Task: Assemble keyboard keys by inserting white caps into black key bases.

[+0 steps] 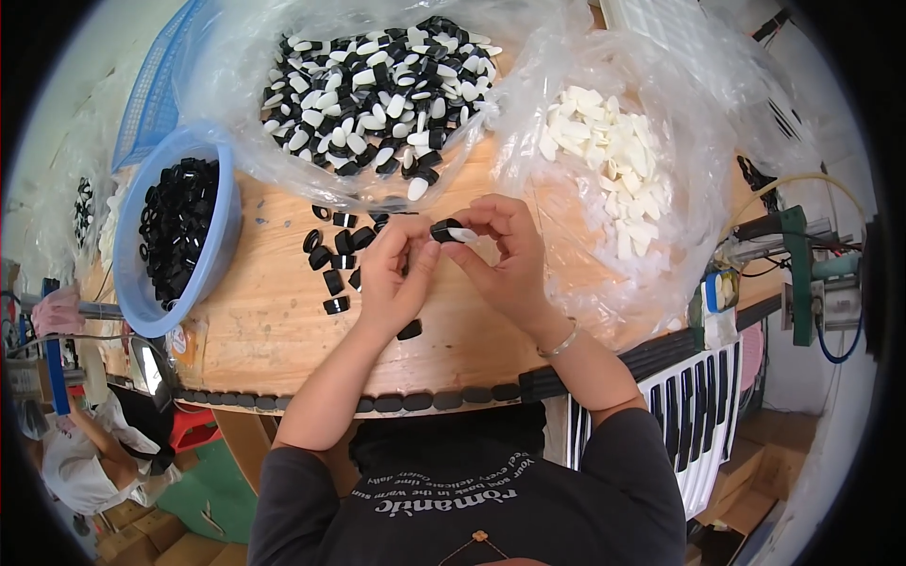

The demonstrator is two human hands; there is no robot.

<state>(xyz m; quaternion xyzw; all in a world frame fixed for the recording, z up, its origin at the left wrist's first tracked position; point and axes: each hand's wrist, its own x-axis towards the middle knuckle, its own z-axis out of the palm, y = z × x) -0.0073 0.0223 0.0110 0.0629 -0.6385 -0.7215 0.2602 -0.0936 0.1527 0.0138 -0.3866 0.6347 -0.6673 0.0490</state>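
Over the middle of the table, my left hand [396, 274] pinches a small glossy black ring [442, 229] between thumb and fingers. My right hand [510, 250] meets it from the other side, its fingers closed on a white oval piece [462, 234] that sits at the ring's opening. How deep the white piece goes into the ring is hidden by the fingers. Loose black rings [335, 282] lie on the wood beside and partly behind my left hand.
A blue basin [229, 231] of black rings stands at the left. Plastic sheeting at the back bears a pile of black rings with white pieces [377, 99]. Off-white pieces [613, 156] lie in a plastic bag at the right. Dark padding [415, 402] lines the wooden table's [274, 349] front edge.
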